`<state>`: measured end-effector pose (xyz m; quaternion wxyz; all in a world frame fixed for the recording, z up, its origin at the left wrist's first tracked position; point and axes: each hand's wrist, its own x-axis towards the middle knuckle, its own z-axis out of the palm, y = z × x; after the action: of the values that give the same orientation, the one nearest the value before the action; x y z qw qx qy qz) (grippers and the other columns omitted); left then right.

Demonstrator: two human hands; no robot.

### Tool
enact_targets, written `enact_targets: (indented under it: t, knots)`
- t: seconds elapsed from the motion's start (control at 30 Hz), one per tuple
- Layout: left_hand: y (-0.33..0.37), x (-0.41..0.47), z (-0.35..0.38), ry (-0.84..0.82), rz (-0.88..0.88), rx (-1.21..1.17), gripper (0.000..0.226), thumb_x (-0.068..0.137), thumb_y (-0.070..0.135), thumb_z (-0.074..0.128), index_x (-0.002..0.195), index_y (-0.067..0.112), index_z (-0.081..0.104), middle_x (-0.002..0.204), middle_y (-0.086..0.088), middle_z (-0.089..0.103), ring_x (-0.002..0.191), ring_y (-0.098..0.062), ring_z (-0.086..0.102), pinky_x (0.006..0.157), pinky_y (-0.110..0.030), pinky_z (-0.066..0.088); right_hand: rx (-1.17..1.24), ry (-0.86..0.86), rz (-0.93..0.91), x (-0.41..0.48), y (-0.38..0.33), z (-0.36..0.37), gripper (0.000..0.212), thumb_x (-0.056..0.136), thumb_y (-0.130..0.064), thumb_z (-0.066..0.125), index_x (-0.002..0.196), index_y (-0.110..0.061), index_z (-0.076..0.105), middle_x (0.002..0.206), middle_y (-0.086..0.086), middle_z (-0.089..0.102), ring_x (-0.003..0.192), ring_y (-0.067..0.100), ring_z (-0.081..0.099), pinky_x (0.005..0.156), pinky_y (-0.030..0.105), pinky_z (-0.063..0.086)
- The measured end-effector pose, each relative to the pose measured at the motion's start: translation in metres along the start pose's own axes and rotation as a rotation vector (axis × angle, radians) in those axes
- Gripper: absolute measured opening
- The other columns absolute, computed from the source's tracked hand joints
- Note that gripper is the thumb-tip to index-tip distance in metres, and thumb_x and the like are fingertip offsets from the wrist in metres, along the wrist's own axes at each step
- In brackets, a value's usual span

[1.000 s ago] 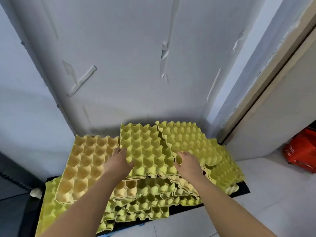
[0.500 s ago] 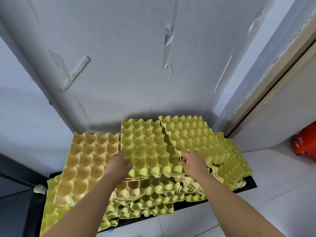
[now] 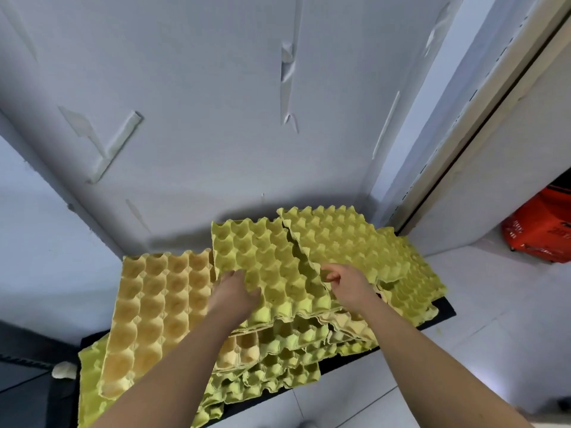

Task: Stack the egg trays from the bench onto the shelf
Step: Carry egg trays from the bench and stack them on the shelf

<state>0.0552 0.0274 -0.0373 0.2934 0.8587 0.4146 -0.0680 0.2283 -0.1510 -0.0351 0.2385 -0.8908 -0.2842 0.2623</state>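
Several yellow-green and tan egg trays lie in loose overlapping piles on a black bench [image 3: 442, 311] against a white wall. The top middle tray [image 3: 272, 264] lies tilted over the heap. My left hand [image 3: 233, 296] grips its left edge, with the thumb on top of the cups. My right hand [image 3: 347, 285] has its fingers curled at the tray's right edge, where that edge meets another yellow-green tray [image 3: 346, 239]. A tan tray [image 3: 154, 310] lies to the left, beside my left forearm. No shelf is in view.
White wall panels with peeling tape stand behind the bench. A door frame [image 3: 482, 125] runs up on the right, with a red crate [image 3: 543, 230] on the floor past it. White floor tiles lie in front of the bench. A small pale object [image 3: 63, 370] sits at the bench's left end.
Both hands have slid a little farther along the sides of the top middle tray. The tray itself has barely shifted on the heap.
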Motion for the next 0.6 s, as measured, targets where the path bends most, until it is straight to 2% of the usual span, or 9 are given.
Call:
enact_targets:
  t: [0.07,0.13,0.23,0.37,0.47,0.53,0.6]
  knots:
    - [0.017,0.006,0.003,-0.007,0.034,0.043,0.062,0.092,0.042,0.054,0.146,0.02,0.035,0.152,-0.006,0.033,0.135,-0.03,0.036,0.106,-0.044,0.039,0.015,0.042,-0.021,0.0,0.007,-0.003,0.042,0.093,-0.002,0.046,0.127,-0.023,0.059,0.115,0.001,0.063,0.092,0.015,0.06,0.073,0.022,0.046]
    - [0.037,0.014,0.007,-0.029,0.073,0.065,0.058,0.092,0.042,0.053,0.143,0.019,0.037,0.148,-0.006,0.038,0.128,-0.029,0.043,0.1,-0.042,0.044,0.012,0.109,-0.023,0.002,0.015,-0.011,0.038,0.094,-0.008,0.049,0.127,-0.021,0.059,0.113,0.002,0.065,0.093,0.016,0.061,0.078,0.025,0.049]
    - [0.07,0.026,0.019,-0.055,0.094,0.048,0.057,0.093,0.042,0.053,0.142,0.016,0.039,0.14,-0.006,0.047,0.122,-0.025,0.051,0.095,-0.04,0.048,-0.054,0.174,0.014,0.015,0.039,-0.03,0.035,0.095,-0.017,0.052,0.129,-0.017,0.057,0.123,0.006,0.061,0.103,0.02,0.06,0.085,0.029,0.047]
    - [0.113,0.039,0.042,-0.095,0.043,-0.015,0.049,0.093,0.043,0.054,0.13,0.012,0.047,0.121,-0.006,0.06,0.106,-0.024,0.059,0.082,-0.035,0.051,-0.152,0.141,0.104,0.045,0.086,-0.061,0.042,0.095,-0.025,0.053,0.133,-0.01,0.05,0.134,0.013,0.05,0.114,0.028,0.053,0.092,0.035,0.045]
    - [0.137,0.049,0.061,-0.092,-0.016,-0.077,0.058,0.093,0.044,0.054,0.137,0.008,0.039,0.108,-0.004,0.06,0.085,-0.018,0.057,0.064,-0.03,0.047,-0.169,0.082,0.168,0.072,0.121,-0.08,0.046,0.092,-0.029,0.053,0.133,-0.009,0.048,0.131,0.015,0.051,0.113,0.029,0.053,0.092,0.035,0.046]
    - [0.148,0.052,0.073,-0.082,-0.083,-0.13,0.071,0.093,0.042,0.056,0.146,0.006,0.024,0.122,-0.007,0.058,0.093,-0.021,0.06,0.068,-0.031,0.048,-0.203,0.033,0.195,0.089,0.141,-0.089,0.054,0.092,-0.035,0.052,0.139,-0.011,0.042,0.139,0.015,0.045,0.121,0.029,0.048,0.099,0.038,0.044]
    - [0.153,0.054,0.083,-0.047,-0.141,-0.191,0.085,0.092,0.041,0.059,0.15,0.006,0.007,0.138,-0.012,0.051,0.113,-0.027,0.058,0.081,-0.035,0.051,-0.21,-0.027,0.221,0.105,0.158,-0.092,0.067,0.091,-0.043,0.053,0.147,-0.017,0.029,0.151,0.013,0.031,0.126,0.03,0.046,0.103,0.044,0.042]
